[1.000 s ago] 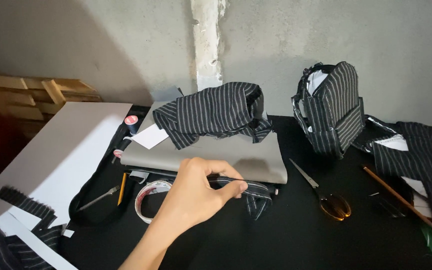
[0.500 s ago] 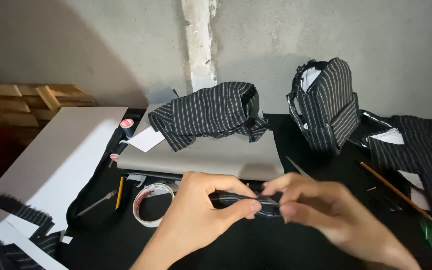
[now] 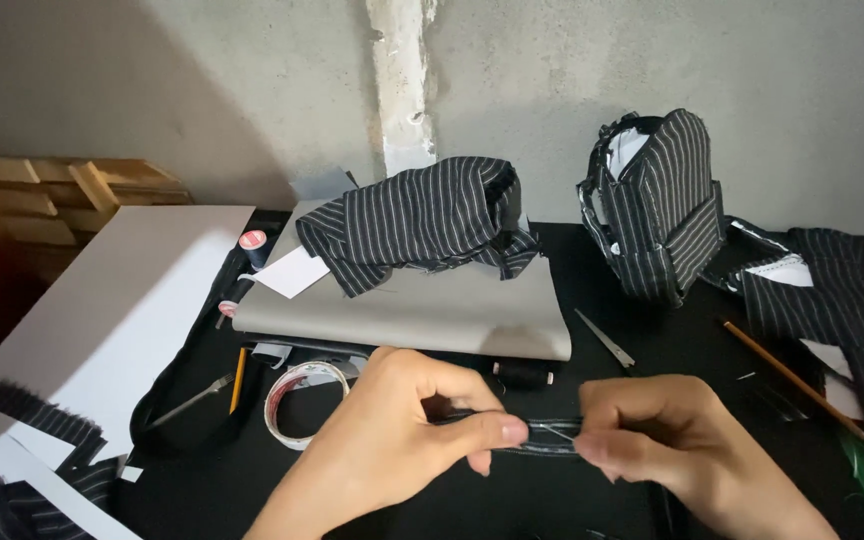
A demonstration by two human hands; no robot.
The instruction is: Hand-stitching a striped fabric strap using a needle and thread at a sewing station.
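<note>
**Both hands pinch a dark strip**

At the lower centre of the frame, the left hand [image 3: 392,440] and right hand [image 3: 667,450] each pinch one end of a narrow dark strip [image 3: 542,440], held level between them above the black table [image 3: 672,340]. A tape roll [image 3: 297,400] lies just left; scissors [image 3: 604,340] and a striped bag [image 3: 657,205] sit further up, toward the right.
</note>
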